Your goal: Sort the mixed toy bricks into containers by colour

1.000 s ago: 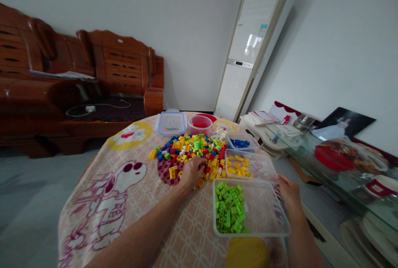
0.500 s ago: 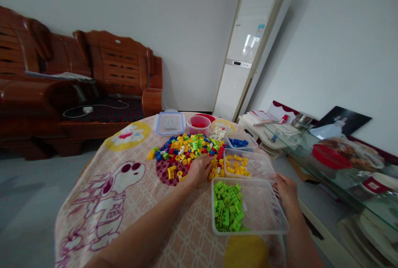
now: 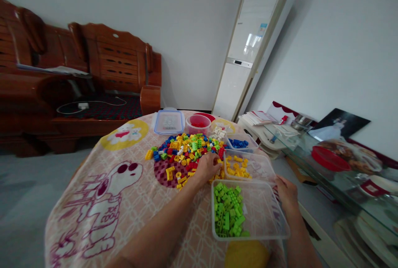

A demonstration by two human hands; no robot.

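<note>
A heap of small mixed-colour bricks (image 3: 186, 150) lies on the round table with the cartoon cloth (image 3: 124, 185). My left hand (image 3: 209, 167) rests at the heap's right edge, fingers curled down over some bricks; what it grips is hidden. Beside it stands a clear tub of green bricks (image 3: 228, 212), and my right hand (image 3: 286, 193) lies against that tub's right rim with fingers bent on the edge. A clear tub of yellow bricks (image 3: 241, 165) stands just beyond the green one.
Further back are a tub of blue bricks (image 3: 240, 142), a round red-filled cup (image 3: 198, 124) and a flat lidded box (image 3: 169, 121). A wooden sofa (image 3: 77, 77) stands left, a tall white air conditioner (image 3: 245, 52) behind, and a glass side table (image 3: 336, 164) right.
My left hand has slid to the right along the heap's near edge, toward the yellow tub. The right hand has stayed at the green tub's rim.
</note>
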